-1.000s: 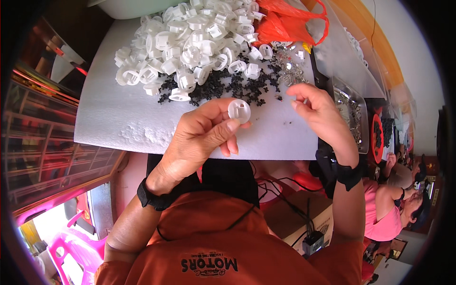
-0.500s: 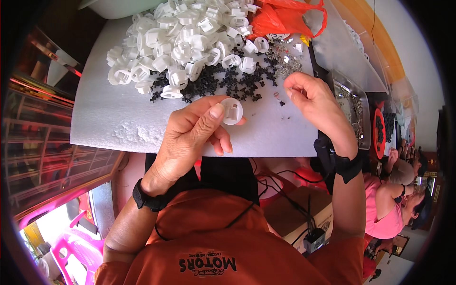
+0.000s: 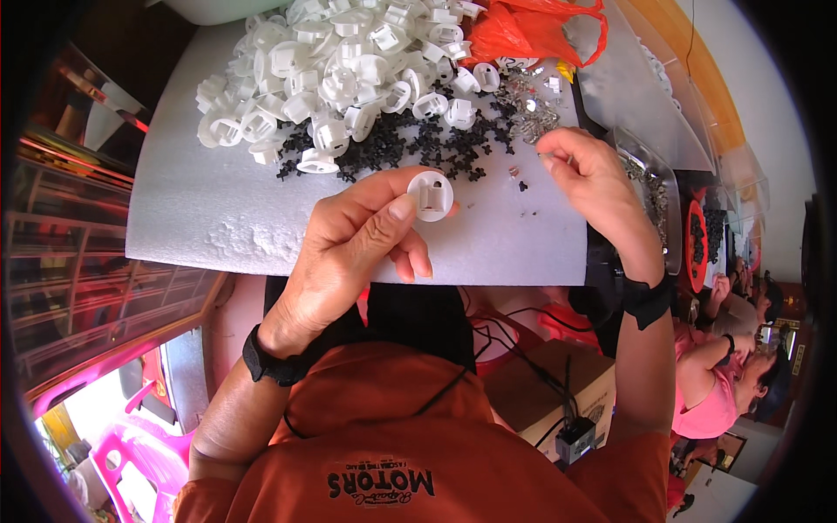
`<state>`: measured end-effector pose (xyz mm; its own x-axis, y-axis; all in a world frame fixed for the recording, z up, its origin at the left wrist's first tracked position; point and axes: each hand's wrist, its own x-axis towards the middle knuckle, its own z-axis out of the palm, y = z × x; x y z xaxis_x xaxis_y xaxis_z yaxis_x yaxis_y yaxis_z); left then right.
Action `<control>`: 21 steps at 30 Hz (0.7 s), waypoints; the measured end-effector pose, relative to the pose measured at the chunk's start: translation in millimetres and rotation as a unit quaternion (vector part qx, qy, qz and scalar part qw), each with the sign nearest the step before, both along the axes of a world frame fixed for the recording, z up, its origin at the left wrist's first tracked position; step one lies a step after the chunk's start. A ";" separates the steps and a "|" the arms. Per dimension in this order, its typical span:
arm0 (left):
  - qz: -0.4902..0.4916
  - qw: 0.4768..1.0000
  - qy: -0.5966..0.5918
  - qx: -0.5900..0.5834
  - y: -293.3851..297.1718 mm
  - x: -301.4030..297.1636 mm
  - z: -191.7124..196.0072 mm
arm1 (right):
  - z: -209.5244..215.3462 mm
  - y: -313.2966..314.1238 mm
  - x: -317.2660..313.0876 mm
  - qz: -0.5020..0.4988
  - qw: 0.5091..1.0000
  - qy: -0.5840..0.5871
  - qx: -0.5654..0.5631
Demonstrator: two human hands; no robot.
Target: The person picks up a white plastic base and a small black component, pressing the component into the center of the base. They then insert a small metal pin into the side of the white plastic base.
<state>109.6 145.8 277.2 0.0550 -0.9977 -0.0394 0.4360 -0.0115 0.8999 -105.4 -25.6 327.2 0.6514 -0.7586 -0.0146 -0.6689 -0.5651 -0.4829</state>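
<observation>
Between the thumb and fingers of my left hand (image 3: 362, 231) is a round white plastic part (image 3: 431, 196), its slotted face turned up. My right hand (image 3: 593, 179) hovers over the table's right side with thumb and forefinger pinched together. Whatever is in that pinch is too small to make out. Just beyond those fingertips lie small shiny metal pieces (image 3: 536, 122). A loose black piece (image 3: 523, 186) rests on the table left of my right hand. Small black cross-shaped pieces (image 3: 392, 146) spread in front of a heap of similar white parts (image 3: 336, 83).
A red plastic bag (image 3: 527, 35) lies at the back of the grey-white table (image 3: 200, 209). Along the right stand a metal tray (image 3: 670, 209) of small pieces and a red basin (image 3: 695, 244). Another person in pink (image 3: 706, 392) sits farther right. A cardboard box (image 3: 558, 383) is below the table.
My right hand has shifted slightly right, still pinched. The white part in my left hand has tilted a little and moved slightly right. The view has shifted slightly.
</observation>
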 end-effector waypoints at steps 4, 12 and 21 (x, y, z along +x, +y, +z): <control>-0.004 1.000 -0.021 0.004 -0.5 -0.2 1.9 | 2.9 -0.3 -10.7 -0.022 1.000 0.006 0.016; 0.002 0.999 -0.037 0.004 -1.0 -1.2 1.4 | 4.8 1.1 -4.5 -0.029 0.999 0.046 -0.002; 0.011 0.999 -0.044 -0.003 -1.7 -2.2 1.5 | -6.8 -8.7 -3.9 -0.002 0.999 0.027 -0.027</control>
